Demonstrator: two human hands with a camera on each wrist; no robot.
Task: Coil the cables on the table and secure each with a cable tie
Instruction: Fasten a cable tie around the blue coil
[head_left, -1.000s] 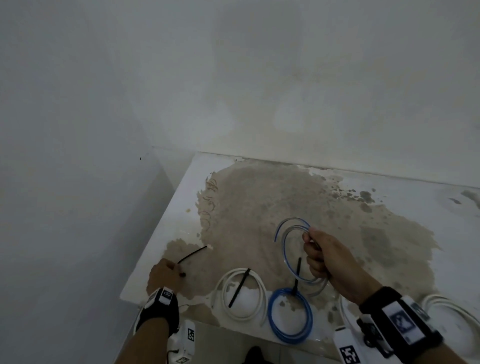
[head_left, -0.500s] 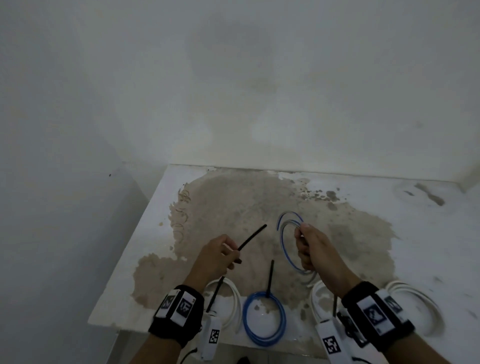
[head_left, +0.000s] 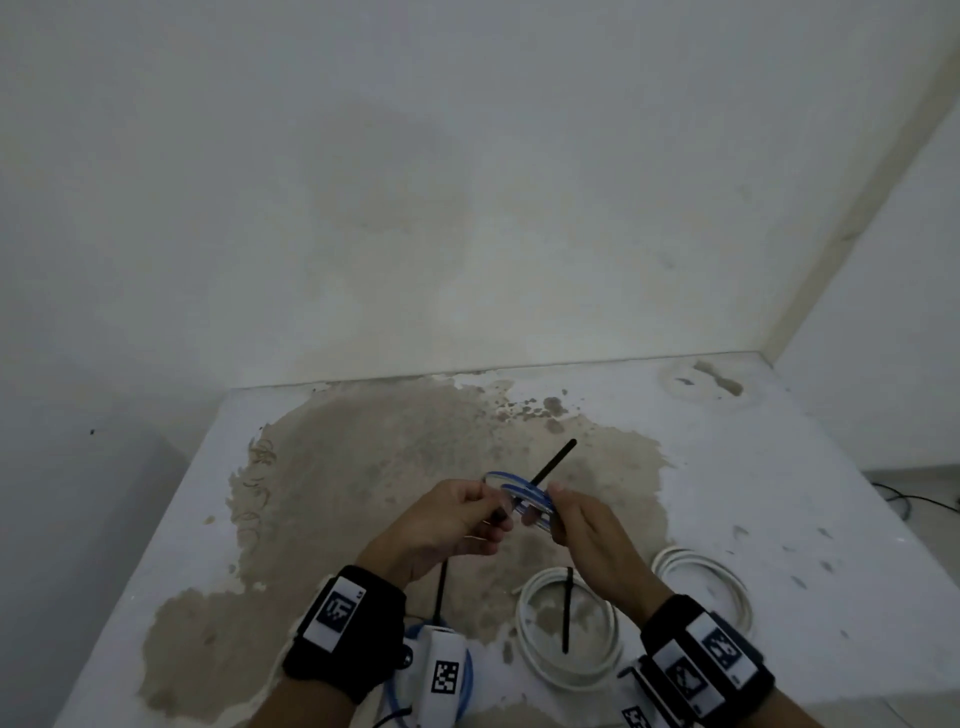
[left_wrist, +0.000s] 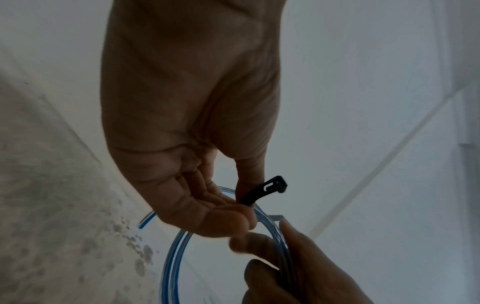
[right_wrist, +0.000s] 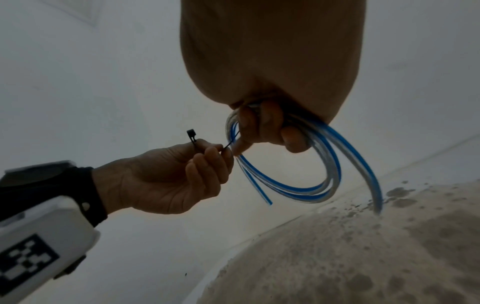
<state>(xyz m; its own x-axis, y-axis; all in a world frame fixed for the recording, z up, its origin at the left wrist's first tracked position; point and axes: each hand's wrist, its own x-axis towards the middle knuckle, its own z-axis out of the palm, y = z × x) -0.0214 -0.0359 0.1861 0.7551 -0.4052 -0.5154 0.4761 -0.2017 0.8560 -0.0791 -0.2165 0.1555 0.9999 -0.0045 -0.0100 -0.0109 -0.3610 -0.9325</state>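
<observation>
My right hand grips a small coil of blue and clear cable above the table; in the right wrist view the coil hangs from its curled fingers. My left hand pinches a black cable tie near its head. The tie's tail passes through the coil and points up to the right. The tie's head sticks out above my left thumb in the left wrist view, and the coil loops below.
On the stained white table near its front edge lie a white coil with a black tie, another white coil at the right, and a blue coil partly hidden under my left wrist. White walls close the back and right.
My left hand picked the black tie off the table's left side and brought it to the blue coil. Both hands have now met, with the tie through the coil.
</observation>
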